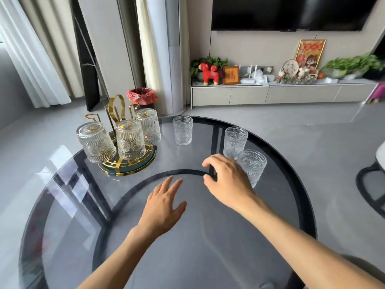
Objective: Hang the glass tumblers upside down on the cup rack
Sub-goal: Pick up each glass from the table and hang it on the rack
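Gold wire cup rack [116,113] on a round dark-green base stands at the far left of the round smoked-glass table [187,247], with three ribbed clear glass tumblers [130,139] hung upside down on it. Three more upright tumblers [183,130] stand to its right. The right hand [228,180] hovers with curled, empty fingers beside the nearest tumbler [253,165], while the left hand [163,207] is spread flat, empty, over the table.

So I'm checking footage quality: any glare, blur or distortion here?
Head view: window glare streaks the round smoked-glass table at left; wide-angle bending curves the white curtains; motion blur smears the right edge near the green plants; both hands stay fairly sharp.
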Motion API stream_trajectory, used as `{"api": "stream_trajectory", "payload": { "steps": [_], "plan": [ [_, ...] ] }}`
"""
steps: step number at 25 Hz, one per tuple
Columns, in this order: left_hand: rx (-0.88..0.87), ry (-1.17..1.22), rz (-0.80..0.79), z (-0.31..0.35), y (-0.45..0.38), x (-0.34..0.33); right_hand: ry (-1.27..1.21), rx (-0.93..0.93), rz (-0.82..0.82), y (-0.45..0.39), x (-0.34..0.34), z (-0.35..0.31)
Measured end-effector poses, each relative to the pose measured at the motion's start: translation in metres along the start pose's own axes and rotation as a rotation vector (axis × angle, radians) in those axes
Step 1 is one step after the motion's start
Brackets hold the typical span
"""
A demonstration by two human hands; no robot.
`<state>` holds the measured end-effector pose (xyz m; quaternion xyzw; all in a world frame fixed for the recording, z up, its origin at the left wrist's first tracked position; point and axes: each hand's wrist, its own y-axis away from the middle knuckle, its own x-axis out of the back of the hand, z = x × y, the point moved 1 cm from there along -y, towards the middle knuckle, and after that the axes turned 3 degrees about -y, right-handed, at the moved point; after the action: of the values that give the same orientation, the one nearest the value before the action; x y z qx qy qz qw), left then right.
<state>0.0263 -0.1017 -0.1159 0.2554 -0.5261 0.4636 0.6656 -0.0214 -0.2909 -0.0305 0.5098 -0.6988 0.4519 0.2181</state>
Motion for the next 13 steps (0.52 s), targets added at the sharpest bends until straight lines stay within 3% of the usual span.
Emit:
{"api": "stream_trajectory", "payload": {
  "steps": [3, 5, 8, 13],
  "plan": [
    [-0.019, -0.135, -0.050, -0.011, 0.001, -0.019, 0.280, -0.065, 0.216, -0.007, 0.027, 0.033],
    [-0.034, -0.122, -0.043, -0.014, 0.004, -0.021, 0.335, -0.247, 0.245, -0.009, 0.032, 0.055],
    [-0.027, -0.067, -0.026, -0.017, 0.007, -0.019, 0.089, -0.629, 0.118, -0.008, 0.030, 0.077],
    [0.054, 0.187, -0.181, -0.009, 0.005, 0.003, 0.047, -0.602, -0.085, -0.010, 0.022, 0.055]
  ]
}}
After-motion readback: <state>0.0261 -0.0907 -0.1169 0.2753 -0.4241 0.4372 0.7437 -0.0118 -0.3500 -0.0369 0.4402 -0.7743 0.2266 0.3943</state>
